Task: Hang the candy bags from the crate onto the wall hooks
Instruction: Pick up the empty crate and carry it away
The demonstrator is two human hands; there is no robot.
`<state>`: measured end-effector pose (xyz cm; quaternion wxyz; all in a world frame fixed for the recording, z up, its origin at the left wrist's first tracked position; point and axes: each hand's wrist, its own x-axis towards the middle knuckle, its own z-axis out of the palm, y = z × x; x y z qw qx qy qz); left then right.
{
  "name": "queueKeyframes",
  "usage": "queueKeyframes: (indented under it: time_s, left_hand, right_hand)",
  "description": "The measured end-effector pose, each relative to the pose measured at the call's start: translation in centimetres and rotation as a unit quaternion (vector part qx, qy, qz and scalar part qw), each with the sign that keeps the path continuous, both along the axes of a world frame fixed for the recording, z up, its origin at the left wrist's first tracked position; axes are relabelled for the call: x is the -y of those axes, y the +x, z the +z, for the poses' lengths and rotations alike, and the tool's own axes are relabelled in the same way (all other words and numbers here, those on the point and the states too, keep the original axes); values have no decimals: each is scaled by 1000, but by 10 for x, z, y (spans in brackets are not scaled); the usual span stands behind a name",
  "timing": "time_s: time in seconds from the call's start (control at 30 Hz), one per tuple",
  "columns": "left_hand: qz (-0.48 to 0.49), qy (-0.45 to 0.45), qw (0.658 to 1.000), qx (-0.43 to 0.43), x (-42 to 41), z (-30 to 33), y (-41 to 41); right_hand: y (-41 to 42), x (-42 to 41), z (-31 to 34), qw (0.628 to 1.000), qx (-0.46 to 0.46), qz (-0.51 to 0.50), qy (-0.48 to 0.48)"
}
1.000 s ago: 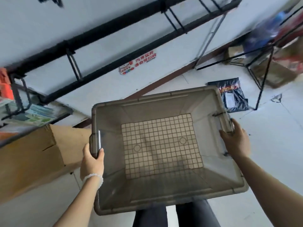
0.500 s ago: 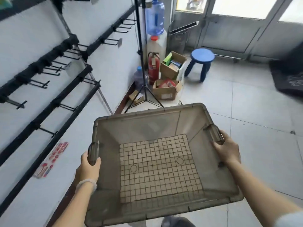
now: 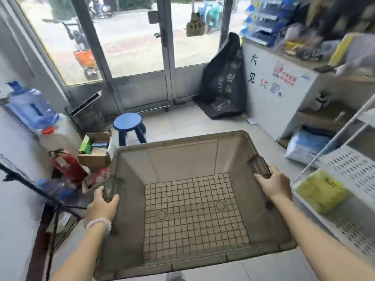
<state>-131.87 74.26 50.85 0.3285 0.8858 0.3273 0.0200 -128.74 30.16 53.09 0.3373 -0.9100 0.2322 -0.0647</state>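
Observation:
I carry a grey translucent plastic crate in front of me, held level above the floor. Nothing lies inside it; its gridded bottom shows bare. My left hand grips the handle on the crate's left side, a white bead bracelet on that wrist. My right hand grips the handle on the right side. No candy bags and no wall hooks are in view.
A blue stool stands ahead, before glass doors. At left: cardboard boxes, a red fire extinguisher, water jugs and a black tripod leg. A white counter and perforated shelves stand right.
The view has swung right, away from the hook wall, to face the doors and the counter. Both hands keep their grip on the crate's handles.

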Motion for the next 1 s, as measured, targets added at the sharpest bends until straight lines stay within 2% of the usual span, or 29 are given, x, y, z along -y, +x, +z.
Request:
queueKeyframes:
  time_s: [0.33, 0.43, 0.57, 0.87, 1.0]
  left_hand:
    - [-218, -21, 976, 10, 68, 26, 283]
    - [-244, -31, 969, 32, 87, 44, 354]
    - [-278, -19, 958, 60, 111, 60, 426]
    - [-305, -11, 951, 53, 166, 39, 555]
    - [-303, -3, 953, 31, 190, 24, 619]
  right_hand:
    - [102, 54, 43, 980, 35, -194, 15]
    - [139, 58, 57, 969, 59, -240, 20]
    - [179, 66, 63, 951, 116, -277, 73]
    - [275, 103, 39, 941, 53, -333, 32]
    - [349, 129, 21, 944, 43, -323, 60]
